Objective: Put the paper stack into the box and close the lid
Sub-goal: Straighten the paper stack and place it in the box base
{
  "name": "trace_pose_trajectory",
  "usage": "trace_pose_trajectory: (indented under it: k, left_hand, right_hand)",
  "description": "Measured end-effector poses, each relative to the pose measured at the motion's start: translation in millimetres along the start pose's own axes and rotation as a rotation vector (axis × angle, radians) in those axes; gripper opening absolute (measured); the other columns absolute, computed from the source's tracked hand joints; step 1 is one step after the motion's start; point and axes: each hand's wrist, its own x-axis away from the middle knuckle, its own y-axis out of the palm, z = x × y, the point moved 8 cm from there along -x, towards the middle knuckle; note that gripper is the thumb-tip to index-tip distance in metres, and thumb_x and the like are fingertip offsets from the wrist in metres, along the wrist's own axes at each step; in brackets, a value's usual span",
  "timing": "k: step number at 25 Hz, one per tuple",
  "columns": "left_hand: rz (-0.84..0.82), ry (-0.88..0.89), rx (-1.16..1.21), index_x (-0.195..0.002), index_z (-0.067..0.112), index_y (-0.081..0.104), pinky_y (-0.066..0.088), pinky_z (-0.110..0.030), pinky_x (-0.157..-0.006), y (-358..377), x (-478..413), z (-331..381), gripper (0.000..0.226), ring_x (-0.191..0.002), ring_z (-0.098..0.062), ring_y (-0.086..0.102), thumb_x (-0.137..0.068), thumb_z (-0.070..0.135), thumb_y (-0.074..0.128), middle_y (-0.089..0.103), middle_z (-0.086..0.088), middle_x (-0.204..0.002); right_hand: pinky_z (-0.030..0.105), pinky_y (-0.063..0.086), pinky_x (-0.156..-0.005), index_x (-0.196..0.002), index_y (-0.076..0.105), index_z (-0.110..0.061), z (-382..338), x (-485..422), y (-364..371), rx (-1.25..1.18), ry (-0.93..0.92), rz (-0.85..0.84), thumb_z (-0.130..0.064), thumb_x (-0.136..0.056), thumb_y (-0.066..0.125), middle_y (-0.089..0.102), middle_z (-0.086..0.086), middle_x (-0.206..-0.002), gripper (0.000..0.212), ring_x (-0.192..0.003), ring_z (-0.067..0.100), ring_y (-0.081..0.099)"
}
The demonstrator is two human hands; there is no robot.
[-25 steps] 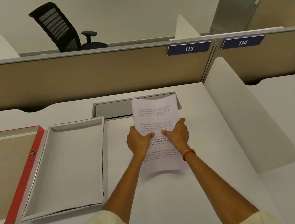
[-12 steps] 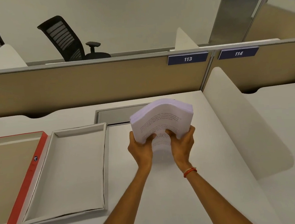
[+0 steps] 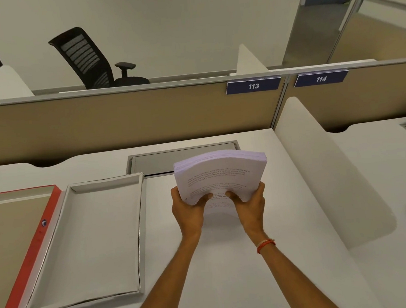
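Both hands, left (image 3: pixel 189 209) and right (image 3: pixel 250 202), fingers clamped on the paper stack (image 3: pixel 220 176), hold it above the desk (image 3: pixel 230 273). Box (image 3: pixel 87 238) empty, lid (image 3: pixel 14 241) off: insertion and closing remain.

Box (image 3: pixel 83 248) open-topped, interior bare; desk (image 3: pixel 165 242) clear between box and hands (image 3: pixel 219 207).

– Where does the paper stack (image 3: pixel 219 174) sit?
– Above the desk (image 3: pixel 230 261), held between the left hand (image 3: pixel 188 209) and right hand (image 3: pixel 249 202), right of the box (image 3: pixel 82 243).
– And the lid (image 3: pixel 12 244)?
– Left of the box, touching it.
– Behind the stack?
– A recessed tray (image 3: pixel 173 158) in the desk, then the partition (image 3: pixel 121 119); a chair (image 3: pixel 92 60) lies beyond that.
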Motion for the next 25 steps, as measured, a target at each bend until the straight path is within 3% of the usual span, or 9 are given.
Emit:
trace_pose_trajectory:
  k: [3,7,10,14,18,21,23,25]
  left_hand:
    - [-0.036,-0.015,-0.011,-0.117,0.036,0.041,0.050,-0.003,-0.071,-3,-2,-5,0.076,-0.095,-0.006,0.061,-0.061,0.022,0.092,0.057,0.022,-0.103]
    - [-0.073,-0.005,-0.011,-0.112,0.043,0.042,0.049,-0.002,-0.072,-3,-7,-6,0.074,-0.096,-0.007,0.061,-0.062,0.022,0.091,0.057,0.023,-0.105]
    - [-0.086,-0.019,-0.013,-0.107,0.048,0.041,0.049,-0.002,-0.070,-3,-11,-8,0.072,-0.095,-0.007,0.061,-0.061,0.025,0.091,0.056,0.023,-0.104]
    - [-0.097,-0.049,-0.014,-0.105,0.045,0.042,0.051,-0.004,-0.068,2,-13,-13,0.064,-0.092,-0.008,0.063,-0.065,0.023,0.088,0.058,0.022,-0.103]
    - [-0.070,-0.049,-0.051,-0.102,0.043,0.044,0.052,-0.003,-0.063,5,-16,-8,0.058,-0.088,-0.009,0.065,-0.070,0.018,0.086,0.060,0.020,-0.099]
    - [-0.062,-0.093,-0.123,-0.102,0.036,0.044,0.049,-0.002,-0.052,6,-22,-2,0.057,-0.080,-0.009,0.064,-0.067,0.026,0.088,0.058,0.021,-0.095]
    - [-0.061,-0.125,-0.195,-0.102,0.031,0.044,0.048,-0.004,-0.048,5,-29,2,0.058,-0.075,-0.008,0.064,-0.064,0.029,0.089,0.060,0.017,-0.094]
    - [-0.060,-0.178,-0.282,-0.102,0.026,0.045,0.050,-0.011,-0.058,4,-36,5,0.059,-0.075,-0.012,0.063,-0.063,0.030,0.090,0.063,0.007,-0.101]
  right_hand:
    - [0.005,0.053,-0.073,-0.120,0.036,-0.047,1,-2,0,0.023,0.010,-0.048,-0.022,-0.062,0.091,0.057,-0.016,-0.110,0.084,-0.103,0.001,0.060]
    - [0.004,0.052,-0.074,-0.112,0.035,-0.059,-2,-5,1,0.028,0.027,-0.047,-0.027,-0.060,0.092,0.056,-0.024,-0.108,0.084,-0.103,-0.011,0.058]
    - [0.007,0.052,-0.075,-0.112,0.037,-0.060,2,-2,2,0.007,0.055,-0.029,-0.040,-0.058,0.088,0.057,-0.027,-0.107,0.077,-0.102,-0.004,0.061]
    - [0.009,0.054,-0.073,-0.108,0.043,-0.057,5,-4,2,-0.006,0.071,0.007,-0.040,-0.059,0.088,0.059,-0.027,-0.104,0.068,-0.098,-0.002,0.063]
    - [0.011,0.057,-0.066,-0.103,0.044,-0.047,-2,-11,8,0.022,0.089,0.028,-0.023,-0.067,0.088,0.061,-0.015,-0.102,0.062,-0.094,0.008,0.065]
    - [0.017,0.058,-0.061,-0.106,0.043,-0.026,-7,-22,14,0.089,0.150,0.012,-0.024,-0.067,0.088,0.062,-0.002,-0.104,0.059,-0.091,0.018,0.067]
    - [0.028,0.060,-0.065,-0.105,0.040,-0.018,-13,-31,18,0.212,0.199,-0.012,-0.027,-0.067,0.088,0.061,0.006,-0.107,0.062,-0.091,0.025,0.067]
    - [0.035,0.060,-0.072,-0.107,0.040,-0.012,-19,-39,22,0.376,0.217,-0.060,-0.029,-0.067,0.087,0.061,0.011,-0.112,0.063,-0.095,0.029,0.066]
